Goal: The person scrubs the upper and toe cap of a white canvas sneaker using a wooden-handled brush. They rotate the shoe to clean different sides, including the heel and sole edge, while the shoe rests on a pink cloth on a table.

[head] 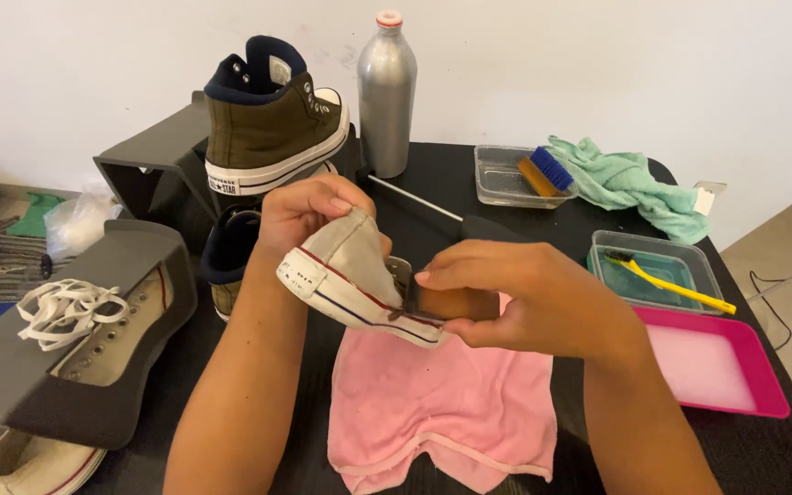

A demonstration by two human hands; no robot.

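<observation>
Brush (451,303) mostly hidden (inside right hand (524,298))

White canvas sneaker (355,275): grey-white, grubby upper; white rubber sole edge with a thin red and a thin dark blue stripe. Held off the table above a pink cloth (442,403), tipped on its side, heel end toward the left, sole edge facing the camera. Left hand (309,211) grips the heel part from above, fingers curled over the canvas. Small brush (446,302): brown wooden block, dark bristle edge pressed against the sneaker's sole edge near its middle. Right hand (524,298) wraps the brush, thumb on top. Pink cloth lies spread flat on the black table.
</observation>
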